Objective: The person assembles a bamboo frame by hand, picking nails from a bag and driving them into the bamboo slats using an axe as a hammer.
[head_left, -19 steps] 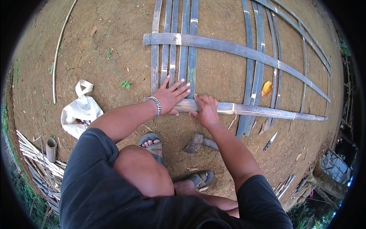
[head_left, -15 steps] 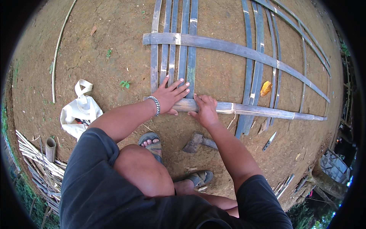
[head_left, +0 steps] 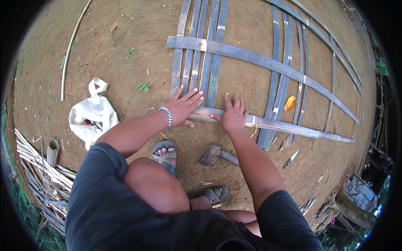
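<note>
A long split bamboo strip lies crosswise in front of me, over several thinner bamboo slats that run away from me. My left hand rests flat near its left end, fingers spread over the slats and a bracelet on the wrist. On the same strip, just left of a pale node, lies my right hand with its fingers stretched forward and apart. Neither hand grips anything. Farther off, a second crosswise bamboo strip also lies over the slats.
An axe head with its handle lies by my feet, and a knife is to the right. At left are a white cloth bag, a bamboo tube and a pile of sticks. A yellow leaf lies among the slats.
My right hand has shifted right along the near strip, and its bent fingers have straightened and spread. My left hand stays on the strip's left part. The whole view has shifted slightly.
</note>
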Demonstrator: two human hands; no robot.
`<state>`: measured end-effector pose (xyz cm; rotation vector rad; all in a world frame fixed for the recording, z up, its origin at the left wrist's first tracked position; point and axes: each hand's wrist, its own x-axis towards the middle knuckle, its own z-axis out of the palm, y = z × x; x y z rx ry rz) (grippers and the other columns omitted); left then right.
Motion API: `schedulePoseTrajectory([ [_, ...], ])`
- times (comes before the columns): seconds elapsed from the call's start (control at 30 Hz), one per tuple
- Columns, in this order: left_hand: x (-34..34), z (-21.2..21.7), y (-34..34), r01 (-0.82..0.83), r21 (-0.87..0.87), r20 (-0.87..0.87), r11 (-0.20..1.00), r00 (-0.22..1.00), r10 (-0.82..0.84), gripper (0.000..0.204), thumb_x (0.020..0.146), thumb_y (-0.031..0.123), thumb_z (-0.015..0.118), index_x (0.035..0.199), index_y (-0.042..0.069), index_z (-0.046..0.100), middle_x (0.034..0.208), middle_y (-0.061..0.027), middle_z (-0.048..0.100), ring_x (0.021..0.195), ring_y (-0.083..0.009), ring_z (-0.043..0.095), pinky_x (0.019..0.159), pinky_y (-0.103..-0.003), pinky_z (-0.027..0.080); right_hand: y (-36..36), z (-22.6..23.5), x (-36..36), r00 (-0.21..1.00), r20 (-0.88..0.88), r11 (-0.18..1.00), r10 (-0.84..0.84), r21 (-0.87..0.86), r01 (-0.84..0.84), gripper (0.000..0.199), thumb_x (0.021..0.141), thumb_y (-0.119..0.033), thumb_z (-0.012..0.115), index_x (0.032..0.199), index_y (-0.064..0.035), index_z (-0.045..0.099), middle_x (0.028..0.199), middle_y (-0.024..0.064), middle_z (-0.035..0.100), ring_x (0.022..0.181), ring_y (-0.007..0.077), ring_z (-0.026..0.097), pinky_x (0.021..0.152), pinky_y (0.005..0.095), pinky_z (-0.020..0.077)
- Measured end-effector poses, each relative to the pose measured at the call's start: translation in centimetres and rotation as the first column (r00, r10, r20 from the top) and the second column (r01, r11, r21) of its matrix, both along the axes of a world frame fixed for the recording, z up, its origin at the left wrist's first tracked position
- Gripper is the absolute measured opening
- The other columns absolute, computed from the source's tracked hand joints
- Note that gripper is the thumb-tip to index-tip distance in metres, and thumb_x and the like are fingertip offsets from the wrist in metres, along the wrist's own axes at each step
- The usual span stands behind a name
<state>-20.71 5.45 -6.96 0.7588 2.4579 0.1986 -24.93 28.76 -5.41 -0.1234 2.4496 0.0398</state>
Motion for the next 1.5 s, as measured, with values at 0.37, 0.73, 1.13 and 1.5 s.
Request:
schedulePoseTrajectory([
  [0.37, 18.5, 4.3, -10.6, -0.519, 0.508, -0.148, 0.688, 0.734, 0.663, 0.036, 0.09, 0.023, 0.078, 0.12, 0.005, 0.07, 0.127, -0.0131, 0.068, 0.12, -0.0329, 0.064, 0.104, -0.047, 0.051, -0.1, -0.7, 0.4, 0.998, -0.002, 0.996, -0.068, -0.055, 0.067, 0.115, 0.078, -0.061, 0.085, 0.169, -0.0261, 0.024, 0.175, 0.0119, 0.018, 0.162, 0.0344, 0.015, 0.128, 0.0586, 0.0225],
  [0.73, 23.7, 2.9, -25.6, -0.993, 0.08, -0.21, 0.084, 0.066, 0.975, 0.024, 0.089, 0.014, 0.071, 0.111, 0.004, 0.076, 0.109, -0.0187, 0.074, 0.103, -0.0351, 0.071, 0.096, -0.043, 0.055, 1.1, -3.4, -0.2, 0.999, -0.039, 0.999, 0.006, -0.046, -0.008, 0.117, 0.077, -0.061, 0.086, 0.169, -0.0252, 0.023, 0.173, 0.0118, 0.018, 0.16, 0.0356, 0.019, 0.125, 0.0582, 0.0296],
  [1.13, 21.4, 1.3, -22.9, -0.973, 0.016, -0.244, -0.229, -0.226, 0.943, 0.023, 0.091, 0.03, 0.073, 0.101, 0.013, 0.083, 0.115, -0.0177, 0.074, 0.106, -0.0363, 0.071, 0.094, -0.045, 0.056, 2.4, -4.5, -0.6, 0.994, -0.089, 0.992, 0.07, -0.094, -0.079, 0.122, 0.075, -0.063, 0.087, 0.169, -0.0173, 0.023, 0.17, 0.0209, 0.021, 0.156, 0.0431, 0.024, 0.126, 0.05, 0.0297],
  [1.5, 21.3, -1.4, -22.1, -0.894, 0.153, -0.278, -0.42, -0.447, 0.85, 0.019, 0.087, 0.026, 0.077, 0.099, 0.013, 0.082, 0.107, -0.0127, 0.075, 0.102, -0.0324, 0.071, 0.093, -0.044, 0.055, 1.9, -4.4, -0.7, 0.997, -0.06, 0.996, 0.053, -0.063, -0.057, 0.123, 0.075, -0.065, 0.086, 0.169, -0.017, 0.022, 0.17, 0.0233, 0.021, 0.155, 0.0441, 0.025, 0.127, 0.0497, 0.0275],
])
